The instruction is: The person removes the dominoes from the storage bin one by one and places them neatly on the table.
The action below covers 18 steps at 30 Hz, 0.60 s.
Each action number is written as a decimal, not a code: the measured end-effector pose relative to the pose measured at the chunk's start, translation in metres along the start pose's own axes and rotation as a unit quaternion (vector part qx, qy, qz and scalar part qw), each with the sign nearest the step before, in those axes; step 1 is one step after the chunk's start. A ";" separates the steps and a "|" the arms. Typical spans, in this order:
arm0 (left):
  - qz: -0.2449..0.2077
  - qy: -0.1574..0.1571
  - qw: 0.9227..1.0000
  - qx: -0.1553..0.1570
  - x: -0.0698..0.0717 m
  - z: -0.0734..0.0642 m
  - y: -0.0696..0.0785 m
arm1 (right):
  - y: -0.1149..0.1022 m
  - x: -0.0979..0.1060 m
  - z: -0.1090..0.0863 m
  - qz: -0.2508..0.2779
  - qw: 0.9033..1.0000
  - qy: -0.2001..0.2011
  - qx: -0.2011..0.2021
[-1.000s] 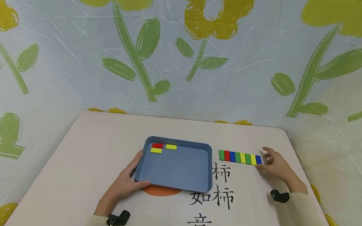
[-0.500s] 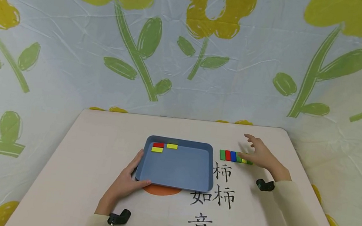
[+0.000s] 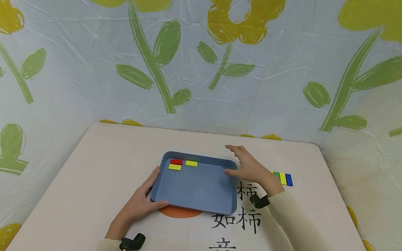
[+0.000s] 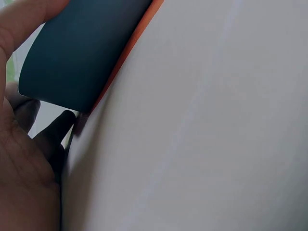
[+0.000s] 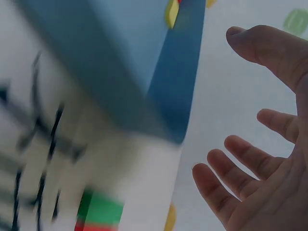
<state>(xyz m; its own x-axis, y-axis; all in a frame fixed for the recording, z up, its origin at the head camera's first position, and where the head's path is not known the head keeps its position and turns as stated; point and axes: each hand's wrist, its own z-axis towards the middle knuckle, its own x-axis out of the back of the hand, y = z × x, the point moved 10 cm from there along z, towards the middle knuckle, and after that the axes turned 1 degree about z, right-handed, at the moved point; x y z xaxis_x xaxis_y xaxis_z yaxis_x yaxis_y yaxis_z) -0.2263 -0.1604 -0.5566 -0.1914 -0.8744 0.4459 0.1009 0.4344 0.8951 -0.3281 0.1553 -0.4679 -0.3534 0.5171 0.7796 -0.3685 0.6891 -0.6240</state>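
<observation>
Tray (image 3: 193,191) gripped between left hand (image 3: 142,199) thumb and fingers; right hand (image 3: 248,168) near right edge, fingers spread wide.

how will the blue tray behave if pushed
The blue tray is probably rigid, given its smooth, evenly shaped walls. It likely slides rather than tips, being flat and low. Its tiles may shift, with bare space beside them.

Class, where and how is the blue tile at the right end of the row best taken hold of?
Probably by its two short ends, near and far, pinched from above: the blue tile lies flat on the table and both ends look free, whereas its left long side sits close beside a yellow tile.
</observation>
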 end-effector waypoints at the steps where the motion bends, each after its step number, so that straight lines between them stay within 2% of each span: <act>1: 0.000 0.000 1.000 0.002 0.000 0.000 0.000 | -0.007 -0.004 0.004 -0.002 1.000 -0.004 0.004; 8: -0.004 0.000 1.000 0.002 0.000 0.000 0.000 | -0.047 -0.041 0.028 -0.002 0.999 -0.032 0.038; 13: -0.003 -0.002 1.000 0.001 0.000 -0.001 0.001 | -0.064 -0.071 0.042 0.016 0.995 -0.072 0.063; 18: 0.000 -0.006 1.000 -0.004 0.000 -0.001 0.003 | -0.078 -0.096 0.055 0.019 0.992 -0.103 0.067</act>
<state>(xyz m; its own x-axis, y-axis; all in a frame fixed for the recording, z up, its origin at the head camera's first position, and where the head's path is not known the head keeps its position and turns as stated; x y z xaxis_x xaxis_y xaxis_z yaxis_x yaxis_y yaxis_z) -0.2254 -0.1594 -0.5539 -0.2023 -0.8720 0.4458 0.1079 0.4326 0.8951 -0.3134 0.0243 -0.4969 -0.5323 0.4166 0.7369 -0.4573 0.5910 -0.6645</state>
